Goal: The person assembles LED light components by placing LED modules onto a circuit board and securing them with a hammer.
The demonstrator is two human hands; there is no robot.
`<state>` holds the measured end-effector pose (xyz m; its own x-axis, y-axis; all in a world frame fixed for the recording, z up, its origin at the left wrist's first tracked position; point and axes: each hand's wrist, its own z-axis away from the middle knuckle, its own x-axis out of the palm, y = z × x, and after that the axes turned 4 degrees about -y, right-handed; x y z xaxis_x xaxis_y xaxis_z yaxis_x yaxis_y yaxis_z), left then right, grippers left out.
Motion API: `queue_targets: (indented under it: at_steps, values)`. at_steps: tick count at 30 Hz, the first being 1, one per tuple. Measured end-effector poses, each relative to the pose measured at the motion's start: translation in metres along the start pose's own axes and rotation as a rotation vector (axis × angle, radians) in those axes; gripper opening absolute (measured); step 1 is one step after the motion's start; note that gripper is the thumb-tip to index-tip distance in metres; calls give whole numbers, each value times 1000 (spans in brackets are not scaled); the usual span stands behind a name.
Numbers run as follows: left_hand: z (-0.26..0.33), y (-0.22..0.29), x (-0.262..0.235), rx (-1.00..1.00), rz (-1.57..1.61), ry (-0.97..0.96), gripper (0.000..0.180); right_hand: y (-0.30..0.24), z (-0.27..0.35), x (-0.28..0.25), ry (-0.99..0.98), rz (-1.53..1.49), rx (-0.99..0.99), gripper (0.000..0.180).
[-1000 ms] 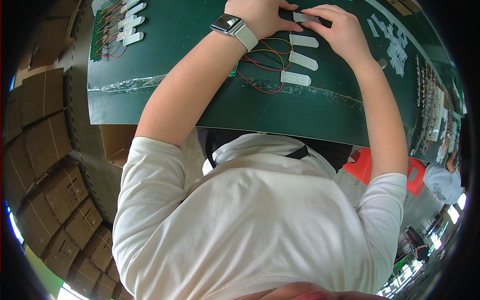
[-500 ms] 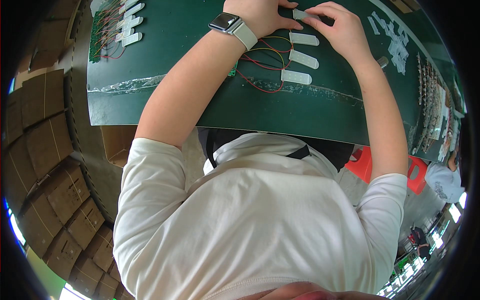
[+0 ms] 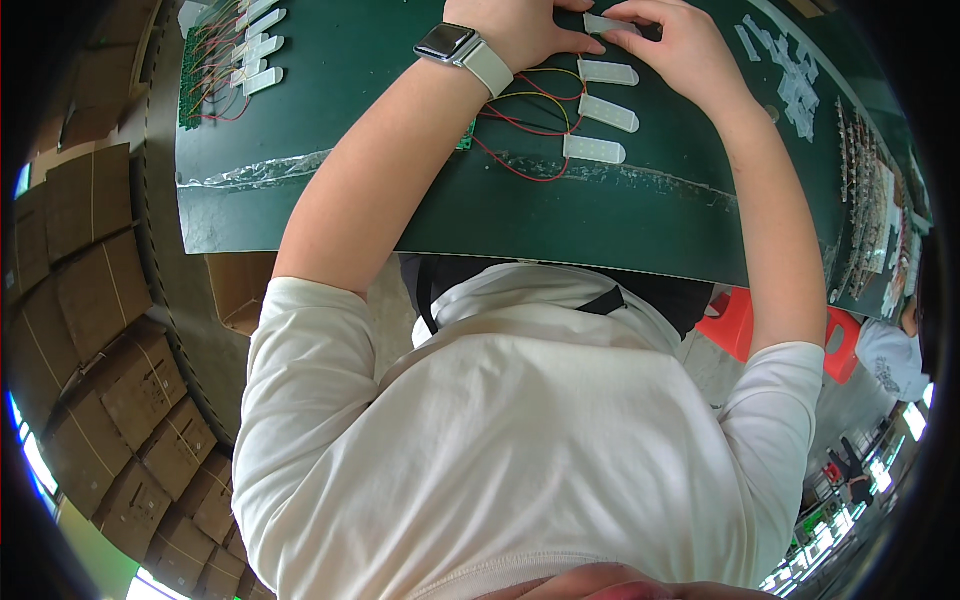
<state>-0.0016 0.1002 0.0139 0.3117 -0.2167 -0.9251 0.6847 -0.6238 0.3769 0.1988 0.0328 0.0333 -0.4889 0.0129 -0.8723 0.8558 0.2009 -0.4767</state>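
My right hand [image 3: 685, 48] pinches a small white plastic piece [image 3: 600, 23] between thumb and fingers near the top edge. On its other side, my left hand [image 3: 520, 28], partly cut off by the picture's edge, has thumb and forefinger spread around the piece's left end. Below lie three similar round-ended white pieces: an upper one [image 3: 610, 73], a middle one [image 3: 610, 113] and a lower one [image 3: 596, 150]. Red and yellow wires [image 3: 525, 133] run from them toward a green circuit board [image 3: 466, 138], mostly hidden under my left forearm.
On the green table [image 3: 480, 225], another green board [image 3: 189, 85] with wired white pieces [image 3: 262, 82] lies far left. Clear plastic strips [image 3: 797, 95] and rows of small parts [image 3: 858, 200] lie right. A red stool [image 3: 735, 325] and stacked cartons [image 3: 95, 285] stand beyond the table.
The pinched white piece has shifted slightly left and up, and my right fingers have moved a little up on it. My left hand stays nearly in place. The view has shifted slightly.
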Motion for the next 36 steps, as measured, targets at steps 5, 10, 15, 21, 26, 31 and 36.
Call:
queue_targets:
  at_steps: [5, 10, 15, 21, 26, 31, 36]
  values:
    - [3, -4, 2, -4, 4, 22, 51, 23, 27, -17, 83, 200, -55, 36]
    - [2, -2, -2, 6, 55, 29, 50, 31, 135, -67, 115, 263, 537, 58]
    - [14, -5, -6, 20, 40, 35, 50, 75, 212, -61, -39, 219, 611, 49]
    - [10, -4, -4, 21, 55, 14, 51, 55, 207, -64, 20, 219, 581, 29]
    - [7, -7, -2, 22, 44, 17, 50, -2, 160, -37, 130, -441, 705, 31]
    - [8, -8, 0, 28, 41, 32, 51, -21, 117, -23, 119, -489, 473, 30]
    - [6, -9, 2, 36, 42, 49, 52, -25, 94, -9, 323, -322, 242, 28]
